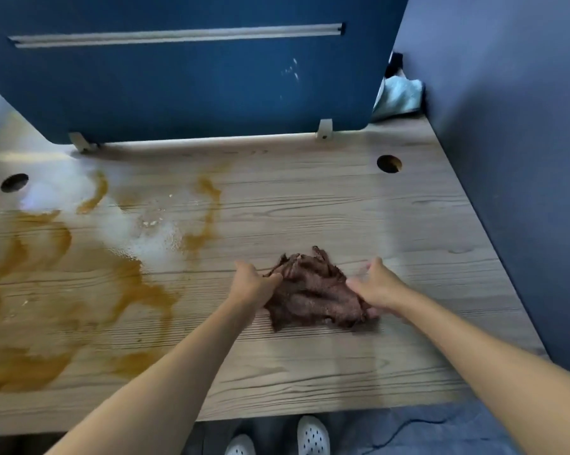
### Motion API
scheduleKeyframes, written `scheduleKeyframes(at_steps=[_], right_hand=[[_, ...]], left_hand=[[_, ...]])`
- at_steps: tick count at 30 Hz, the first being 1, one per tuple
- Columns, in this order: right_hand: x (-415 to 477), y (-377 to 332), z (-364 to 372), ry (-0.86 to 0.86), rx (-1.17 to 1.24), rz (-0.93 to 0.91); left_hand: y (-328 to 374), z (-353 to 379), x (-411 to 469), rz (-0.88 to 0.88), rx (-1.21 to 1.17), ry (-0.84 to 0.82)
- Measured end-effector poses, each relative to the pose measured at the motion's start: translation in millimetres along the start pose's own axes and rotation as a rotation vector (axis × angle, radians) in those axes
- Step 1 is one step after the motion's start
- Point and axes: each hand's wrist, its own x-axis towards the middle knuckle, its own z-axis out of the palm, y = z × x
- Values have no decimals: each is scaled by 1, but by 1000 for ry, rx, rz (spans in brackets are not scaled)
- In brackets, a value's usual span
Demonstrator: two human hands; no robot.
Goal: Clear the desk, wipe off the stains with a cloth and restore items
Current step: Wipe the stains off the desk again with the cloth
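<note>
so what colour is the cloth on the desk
The cloth is dark brown, head view.

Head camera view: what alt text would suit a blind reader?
The left hand and right hand hold a crumpled brown cloth on a wooden desk. Orange-brown stains and white foam cover the desk's left side, before a blue partition.

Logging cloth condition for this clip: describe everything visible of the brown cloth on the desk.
The brown cloth is dark, nubby fabric, crumpled into a heap rather than spread flat. It lies on the wooden desk, right of centre, apart from the orange-brown stains to its left. The left hand holds its left edge; the right hand grips its right edge, thumb on top.
</note>
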Motion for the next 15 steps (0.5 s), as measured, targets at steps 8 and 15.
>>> scheduleKeyframes(at_steps=[8,15], right_hand=[[-1,9,14,70,-373,-137],[44,-30,26,-28,-329,-366]], left_hand=[[-15,13,3,351,570,61],[3,18,32,365,485,146]])
